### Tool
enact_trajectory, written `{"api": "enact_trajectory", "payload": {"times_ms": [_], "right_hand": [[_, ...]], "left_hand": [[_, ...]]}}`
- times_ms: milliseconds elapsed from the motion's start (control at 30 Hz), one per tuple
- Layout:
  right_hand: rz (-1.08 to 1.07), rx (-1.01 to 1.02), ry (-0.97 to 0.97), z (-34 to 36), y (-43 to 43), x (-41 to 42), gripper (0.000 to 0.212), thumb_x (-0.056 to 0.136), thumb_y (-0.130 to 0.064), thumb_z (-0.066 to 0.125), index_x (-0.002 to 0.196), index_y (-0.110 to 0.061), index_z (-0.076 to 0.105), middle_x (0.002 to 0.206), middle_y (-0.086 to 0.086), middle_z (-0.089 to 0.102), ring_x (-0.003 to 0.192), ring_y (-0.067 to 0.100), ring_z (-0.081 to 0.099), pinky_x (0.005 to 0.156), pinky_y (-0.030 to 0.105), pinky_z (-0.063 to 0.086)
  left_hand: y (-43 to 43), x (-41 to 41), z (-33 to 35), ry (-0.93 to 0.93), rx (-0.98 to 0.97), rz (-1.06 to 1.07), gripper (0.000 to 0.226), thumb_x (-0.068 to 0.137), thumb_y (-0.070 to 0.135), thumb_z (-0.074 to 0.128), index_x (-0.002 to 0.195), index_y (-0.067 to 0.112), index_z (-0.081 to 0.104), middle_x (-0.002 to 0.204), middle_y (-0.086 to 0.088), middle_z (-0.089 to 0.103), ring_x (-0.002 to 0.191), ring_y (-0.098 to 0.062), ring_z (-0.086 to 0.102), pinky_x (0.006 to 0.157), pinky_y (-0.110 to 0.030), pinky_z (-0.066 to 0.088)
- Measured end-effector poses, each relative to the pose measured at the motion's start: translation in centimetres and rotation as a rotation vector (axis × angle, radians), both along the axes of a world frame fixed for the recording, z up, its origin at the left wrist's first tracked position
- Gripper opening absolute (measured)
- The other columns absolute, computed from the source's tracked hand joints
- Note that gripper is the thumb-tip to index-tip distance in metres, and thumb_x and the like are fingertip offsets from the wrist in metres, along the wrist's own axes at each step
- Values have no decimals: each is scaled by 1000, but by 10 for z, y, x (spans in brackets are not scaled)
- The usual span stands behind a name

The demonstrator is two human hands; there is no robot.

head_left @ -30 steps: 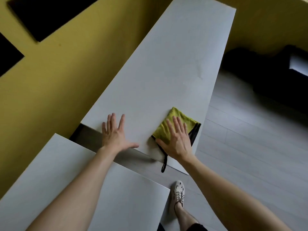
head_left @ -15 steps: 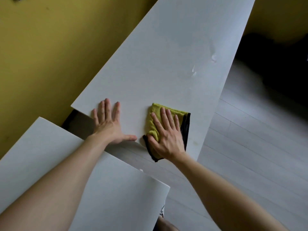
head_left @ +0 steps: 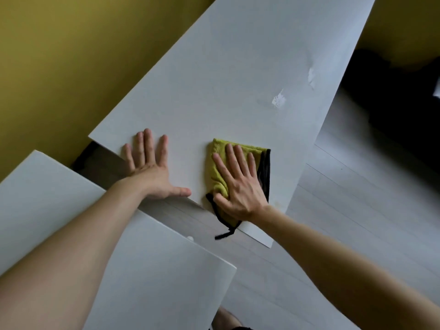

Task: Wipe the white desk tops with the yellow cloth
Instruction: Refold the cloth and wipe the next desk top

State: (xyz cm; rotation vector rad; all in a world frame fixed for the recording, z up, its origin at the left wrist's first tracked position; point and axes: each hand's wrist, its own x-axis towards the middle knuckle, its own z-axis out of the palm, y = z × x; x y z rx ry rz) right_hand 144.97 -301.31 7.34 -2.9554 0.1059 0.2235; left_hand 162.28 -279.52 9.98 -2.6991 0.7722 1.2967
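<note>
as the open right hand (head_left: 240, 189) is pressing it flat, the yellow cloth (head_left: 217, 160) is seeming soft and limp. central palm pressure is probably suiting it.

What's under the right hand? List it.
The yellow cloth, pressed flat by the right hand on the far white desk top; its black loop hangs off the near edge. The desk surface beneath the cloth is covered.

The cloth (head_left: 221, 146) is yellow-green with a black trim. Far desk top (head_left: 214, 79) and near desk top (head_left: 154, 270) are both plain white, far one has brighter white smudges (head_left: 278, 100) on its right. Wall (head_left: 59, 55) is mustard yellow, floor (head_left: 357, 210) pale grey planks.
</note>
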Motion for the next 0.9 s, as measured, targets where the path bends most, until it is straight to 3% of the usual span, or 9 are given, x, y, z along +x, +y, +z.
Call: {"api": "enact_trajectory", "payload": {"times_ms": [67,233,333,433,467,567,633,767,900], "right_hand": [[36,-33,-20,0,-44,24,94,90,-66,45,173,-32,18,182,10,1,168,35,-4,131,67,7],[-410,-69,-4,4,-70,109,93,91,-64,35,174,-33,7,182,5,-4,168,29,-7,133,61,3],[-62,9,-39,11,-25,80,93,92,-60,40,174,-26,13,182,7,-1,168,31,-6,133,62,8],[300,40,-5,13,-4,49,92,95,-64,40,173,-21,19,182,12,2,168,37,-2,132,67,8],[356,28,4,13,-6,49,91,96,-66,41,173,-21,21,182,13,3,168,38,-1,132,66,8],[446,14,-13,9,-44,83,92,95,-73,47,171,-25,29,182,10,8,168,37,3,132,66,9],[234,-34,-59,4,-76,133,92,95,-78,43,172,-31,25,182,7,6,168,34,0,131,68,11],[-284,-123,8,-2,-92,214,92,92,-79,33,173,-41,8,182,2,-6,168,28,-9,133,61,2],[116,-61,-59,6,-39,174,86,99,-67,36,174,-30,17,182,8,2,168,33,-5,131,67,7]], "left_hand": [[-1,1,0,15,-4,6,161,72,102,58,138,20,-64,135,-23,-74,135,-41,-65,119,-68,-32],[3,2,1,28,-53,22,161,70,102,59,137,21,-63,133,-22,-75,135,-42,-64,114,-65,-35],[1,6,8,-13,-83,39,168,62,102,67,161,20,-41,163,-27,-48,153,-47,-46,125,-68,-21],[2,34,17,-147,-216,72,151,59,90,81,170,28,-1,170,-22,2,160,-46,5,132,-62,8],[6,43,19,-215,-225,93,152,58,88,83,169,29,-2,170,-22,0,161,-45,4,132,-62,6],[26,60,7,-194,-110,205,170,57,101,70,162,25,-40,165,-24,-48,156,-41,-44,128,-67,-18],[33,59,-7,-120,-82,200,167,59,109,56,154,23,-51,151,-21,-64,144,-37,-58,127,-69,-20],[36,62,-14,-93,-123,190,164,61,110,52,150,22,-54,146,-20,-69,140,-37,-62,125,-69,-21],[37,58,-13,-98,-137,194,166,60,109,55,151,23,-53,147,-19,-68,141,-36,-62,125,-69,-22]]}}
